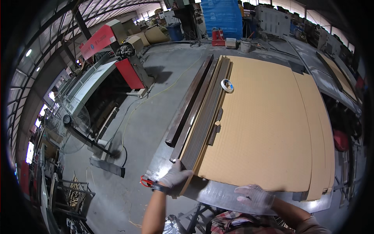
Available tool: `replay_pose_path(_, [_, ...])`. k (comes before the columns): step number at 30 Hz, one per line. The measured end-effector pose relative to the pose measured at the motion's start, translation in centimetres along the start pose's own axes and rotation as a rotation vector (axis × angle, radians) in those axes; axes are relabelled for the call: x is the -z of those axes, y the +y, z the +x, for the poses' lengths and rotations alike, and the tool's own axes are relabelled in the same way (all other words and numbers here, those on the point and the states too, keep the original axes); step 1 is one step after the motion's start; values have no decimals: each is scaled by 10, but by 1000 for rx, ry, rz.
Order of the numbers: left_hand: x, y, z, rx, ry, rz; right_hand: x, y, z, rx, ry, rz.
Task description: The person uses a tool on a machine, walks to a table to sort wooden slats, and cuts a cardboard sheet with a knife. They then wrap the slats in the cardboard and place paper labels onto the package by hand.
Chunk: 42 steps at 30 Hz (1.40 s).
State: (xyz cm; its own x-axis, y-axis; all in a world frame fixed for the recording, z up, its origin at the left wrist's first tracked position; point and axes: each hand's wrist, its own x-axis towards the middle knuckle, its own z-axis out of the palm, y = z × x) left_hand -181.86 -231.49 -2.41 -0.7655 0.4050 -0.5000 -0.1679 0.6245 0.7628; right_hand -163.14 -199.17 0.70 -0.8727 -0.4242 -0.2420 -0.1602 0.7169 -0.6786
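My left hand (176, 176), in a pale glove with a dark band at the wrist, is at the near end of a bundle of long grey-brown strips (202, 134). Its fingers are apart and touch or nearly touch the strip ends; I cannot tell which. Red-handled scissors (146, 181) lie just left of that wrist. My right hand (255, 197), also gloved and slightly blurred, is over the metal table's (222, 195) near edge, fingers stretched leftward with nothing in them. A large cardboard sheet (265, 128) covers most of the table. A tape roll (227, 85) sits by the strips' far part.
Dark brown bars (191, 105) lie along the table's left side. Small dark pieces (214, 132) rest on the cardboard's left edge. Left across the floor stand a caged fan (67, 120) and a red-and-grey machine (130, 74). Red fire extinguishers (218, 37) stand at the back.
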Motion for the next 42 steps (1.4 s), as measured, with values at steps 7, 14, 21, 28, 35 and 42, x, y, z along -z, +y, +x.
replay_pose_path(7, [-51, 39, -36, 167, 282, 652, 12, -46, 33, -43, -67, -9])
replay_pose_path(14, [-139, 68, -67, -242, -20, -467, -20, -29, 99, -228, 518, 1197])
replay_pose_path(21, [-230, 150, -11, -416, 234, -417, 93, 29, 12, -64, 571, 1022])
replay_pose_path(28, [-328, 238, 68, -351, -759, -1636, 78, 43, -195, -585, 429, -91])
replay_pose_path(35, [-511, 246, -50, -491, -591, -869, 33, 87, -328, -539, 832, -144])
replay_pose_path(42, [-645, 340, 8, -774, -669, 34, 39, 174, -492, -562, 1070, 457])
